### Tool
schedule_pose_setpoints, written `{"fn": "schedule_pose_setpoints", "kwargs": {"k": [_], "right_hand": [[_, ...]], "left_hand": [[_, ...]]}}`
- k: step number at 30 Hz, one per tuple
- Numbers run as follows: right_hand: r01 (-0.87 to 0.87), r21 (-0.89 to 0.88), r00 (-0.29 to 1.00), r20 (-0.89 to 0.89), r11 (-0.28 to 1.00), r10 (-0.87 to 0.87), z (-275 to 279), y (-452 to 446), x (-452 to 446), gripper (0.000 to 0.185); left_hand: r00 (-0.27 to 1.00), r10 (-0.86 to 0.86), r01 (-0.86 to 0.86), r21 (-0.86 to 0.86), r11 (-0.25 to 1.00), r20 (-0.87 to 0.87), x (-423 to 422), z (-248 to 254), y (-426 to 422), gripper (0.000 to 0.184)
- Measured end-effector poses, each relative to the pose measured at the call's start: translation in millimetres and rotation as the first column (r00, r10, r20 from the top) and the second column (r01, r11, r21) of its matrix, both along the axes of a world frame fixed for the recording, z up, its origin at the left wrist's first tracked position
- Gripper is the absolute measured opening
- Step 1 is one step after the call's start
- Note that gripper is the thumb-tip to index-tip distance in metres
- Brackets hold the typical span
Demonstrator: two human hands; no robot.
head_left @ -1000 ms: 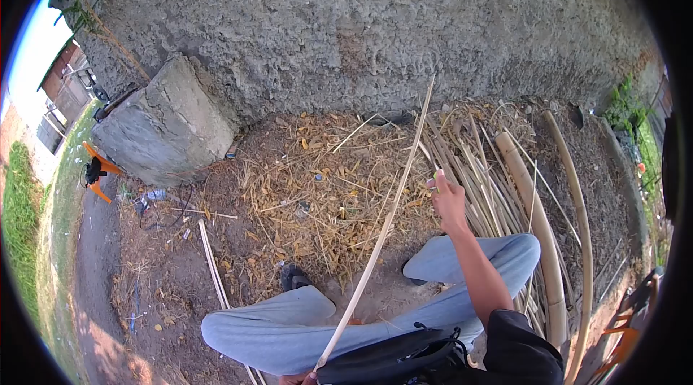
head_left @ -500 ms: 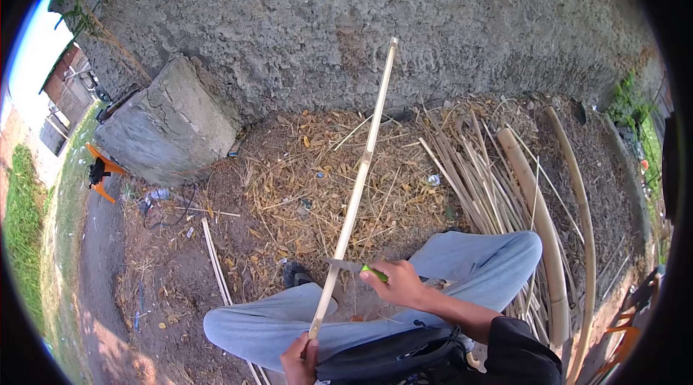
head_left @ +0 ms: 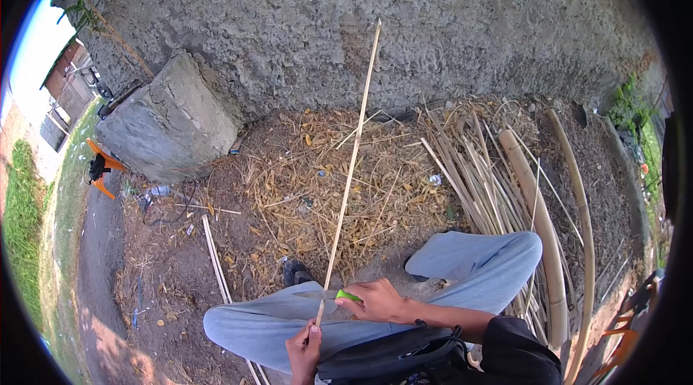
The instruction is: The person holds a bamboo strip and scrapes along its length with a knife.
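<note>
A long, thin bamboo strip (head_left: 351, 168) slants up from my lap, its far end in front of the rough wall. Near its lower end my left hand (head_left: 304, 347) is closed around it, thumb on top. My right hand (head_left: 375, 300) grips a knife (head_left: 349, 298) by its bright green handle. The blade lies across the strip a little above my left hand and seems to touch it. The strip shows its narrow edge, with a darker joint partway along.
Split bamboo strips (head_left: 476, 176) lie piled on the right beside a thick bamboo pole (head_left: 534, 219) and a thinner curved one (head_left: 577, 212). More strips (head_left: 216, 259) are at left. A concrete block (head_left: 177, 121) stands by the wall (head_left: 289, 46). Dry leaves and shavings cover the ground.
The bamboo strip has turned from its broad face to a narrow edge, and its far end has shifted slightly left. The knife and my right hand have moved down and left, closer to my left hand.
</note>
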State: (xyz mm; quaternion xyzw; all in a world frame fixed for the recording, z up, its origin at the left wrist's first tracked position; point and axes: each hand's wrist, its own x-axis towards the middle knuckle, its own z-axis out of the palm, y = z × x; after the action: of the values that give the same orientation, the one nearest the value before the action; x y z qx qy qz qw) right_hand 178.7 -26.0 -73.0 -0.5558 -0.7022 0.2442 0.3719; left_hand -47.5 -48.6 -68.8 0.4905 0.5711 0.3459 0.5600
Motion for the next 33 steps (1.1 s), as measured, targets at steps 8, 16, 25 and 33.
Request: {"fn": "schedule_pose_setpoints", "kwargs": {"k": [8,16,25,33], "right_hand": [[0.024,0.024,1.000,-0.021,0.999,-0.023,-7,0,0,0.029],[0.043,0.127,0.999,-0.010,0.991,-0.042,-13,-2,2,0.027],[0.078,0.288,0.990,0.087,0.954,-0.107,-20,-7,6,0.026],[0.151,0.429,0.971,0.107,0.891,-0.216,-14,-8,10,0.026]], "left_hand": [[0.998,-0.033,0.036,0.051,0.998,-0.062,6,-11,8,0.027],[0.998,-0.068,0.066,-0.109,0.992,-0.018,4,-20,11,0.028],[0.994,-0.047,0.063,-0.161,0.985,0.100,11,-14,12,0.030],[0.991,-0.123,0.128,-0.101,0.987,0.048,9,-14,9,0.030]]}}
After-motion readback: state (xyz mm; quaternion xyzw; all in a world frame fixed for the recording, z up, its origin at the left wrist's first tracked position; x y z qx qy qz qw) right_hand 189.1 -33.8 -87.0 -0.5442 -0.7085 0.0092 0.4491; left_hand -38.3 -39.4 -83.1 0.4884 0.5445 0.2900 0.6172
